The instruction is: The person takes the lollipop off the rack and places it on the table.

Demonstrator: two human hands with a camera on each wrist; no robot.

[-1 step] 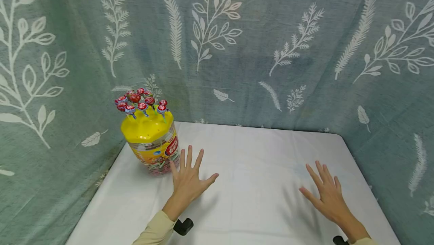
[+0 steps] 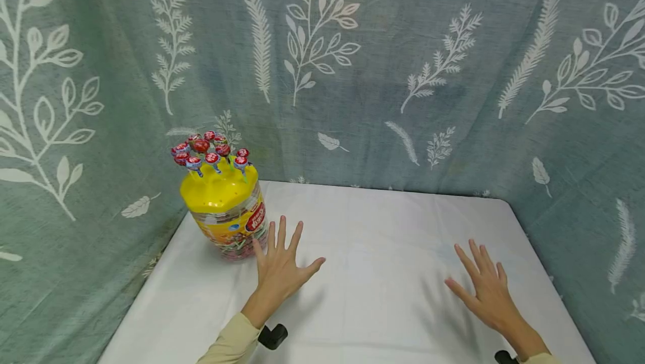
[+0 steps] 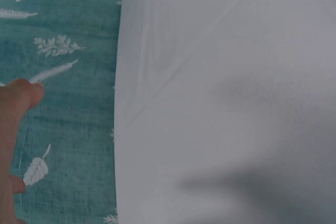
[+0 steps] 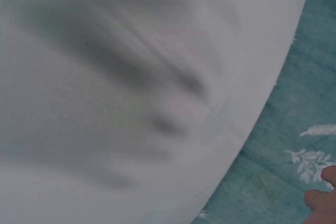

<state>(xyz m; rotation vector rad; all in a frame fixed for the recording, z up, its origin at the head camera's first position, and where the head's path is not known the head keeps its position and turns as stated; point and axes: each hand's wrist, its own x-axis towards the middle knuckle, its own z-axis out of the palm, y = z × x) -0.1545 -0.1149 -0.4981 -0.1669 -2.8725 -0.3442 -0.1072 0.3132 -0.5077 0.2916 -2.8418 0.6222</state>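
A large clear candy jar (image 2: 224, 224) with a colourful label stands at the left of the table. Lollipops (image 2: 212, 158) in red and blue wrappers stick up from its yellow lid (image 2: 216, 193). Just in front and to the right of the jar, my left hand (image 2: 279, 271) has its fingers spread and holds nothing; in the head view a fingertip overlaps the jar's lower edge, and I cannot tell if they touch. Over the right part of the table, my right hand (image 2: 486, 294) is also spread, holding nothing, well away from the jar. Both hands cast shadows below them.
A white cloth covers the table (image 2: 373, 235). Behind it and along both sides hangs a green-blue curtain (image 2: 353, 129) with white leaf prints. Black wrist devices sit at both wrists, the left one (image 2: 272, 336) showing more fully.
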